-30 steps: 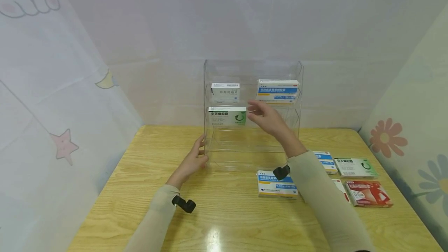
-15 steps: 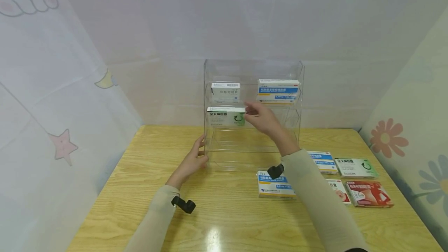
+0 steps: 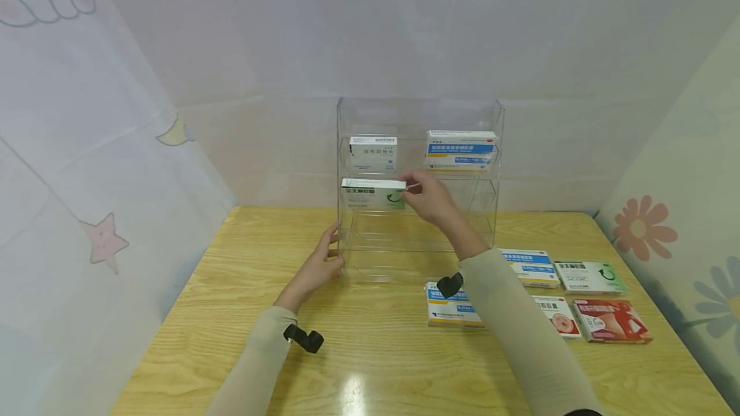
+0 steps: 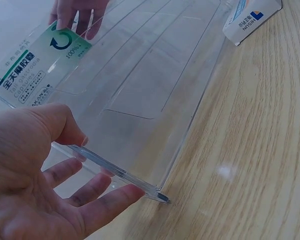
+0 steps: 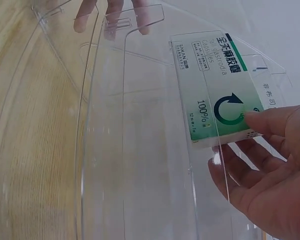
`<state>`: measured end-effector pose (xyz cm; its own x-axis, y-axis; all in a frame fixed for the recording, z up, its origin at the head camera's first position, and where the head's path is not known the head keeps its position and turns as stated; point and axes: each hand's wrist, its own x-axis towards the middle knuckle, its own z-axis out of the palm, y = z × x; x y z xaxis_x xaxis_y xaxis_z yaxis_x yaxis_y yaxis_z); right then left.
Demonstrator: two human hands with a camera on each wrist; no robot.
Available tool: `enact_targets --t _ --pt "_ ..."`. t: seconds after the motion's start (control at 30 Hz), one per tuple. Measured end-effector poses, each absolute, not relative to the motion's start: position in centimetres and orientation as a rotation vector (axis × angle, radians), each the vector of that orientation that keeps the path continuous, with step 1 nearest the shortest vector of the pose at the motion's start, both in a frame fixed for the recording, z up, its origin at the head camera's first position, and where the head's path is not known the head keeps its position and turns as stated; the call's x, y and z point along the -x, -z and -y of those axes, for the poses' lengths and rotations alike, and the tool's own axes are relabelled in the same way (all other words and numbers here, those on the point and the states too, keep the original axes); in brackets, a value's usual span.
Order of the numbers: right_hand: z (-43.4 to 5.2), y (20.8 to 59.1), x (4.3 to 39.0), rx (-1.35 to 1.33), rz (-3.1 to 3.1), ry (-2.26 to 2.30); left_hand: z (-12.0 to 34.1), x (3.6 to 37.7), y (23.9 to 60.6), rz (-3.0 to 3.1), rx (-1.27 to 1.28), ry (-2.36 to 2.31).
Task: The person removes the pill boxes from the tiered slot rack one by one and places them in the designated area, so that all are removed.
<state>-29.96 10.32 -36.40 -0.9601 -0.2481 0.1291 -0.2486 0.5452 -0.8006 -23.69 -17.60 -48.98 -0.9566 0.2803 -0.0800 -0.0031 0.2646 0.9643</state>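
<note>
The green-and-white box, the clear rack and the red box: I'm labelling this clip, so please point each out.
green-and-white box (image 3: 372, 194), head view, front face.
clear rack (image 3: 417, 106), head view, top edge.
red box (image 3: 611, 320), head view, top face.

Clear rack (image 3: 491, 146) open at front; side walls and shelf lips bar entry from sides. Bottom shelves bare. Middle shelf: green box (image 3: 372, 192) fills left half, right hand (image 3: 430, 196) beside it. Top shelf: white box (image 3: 372, 151) left, blue box (image 3: 459, 148) right, gap between. Left hand (image 3: 318, 266) at rack's lower left edge.
</note>
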Motion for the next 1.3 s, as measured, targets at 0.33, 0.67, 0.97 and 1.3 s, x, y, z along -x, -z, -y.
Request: enact_targets --t 0.33,0.67,0.97,1.3 --pt "-10.9 35.1 29.0 -0.379 2.619 -1.533 17.4 23.6 48.9 -2.32 -0.248 -1.743" --pt "-11.9 34.3 27.8 -0.406 2.453 -1.78 17.8 23.7 48.8 -2.3 -0.261 -1.75" --pt "-12.4 34.7 26.3 -0.512 2.412 -1.975 17.9 23.8 49.0 -2.353 -0.236 -1.723" --pt "-12.7 36.7 24.5 -0.483 2.481 -2.07 18.0 24.2 49.1 -2.359 -0.234 -1.722"
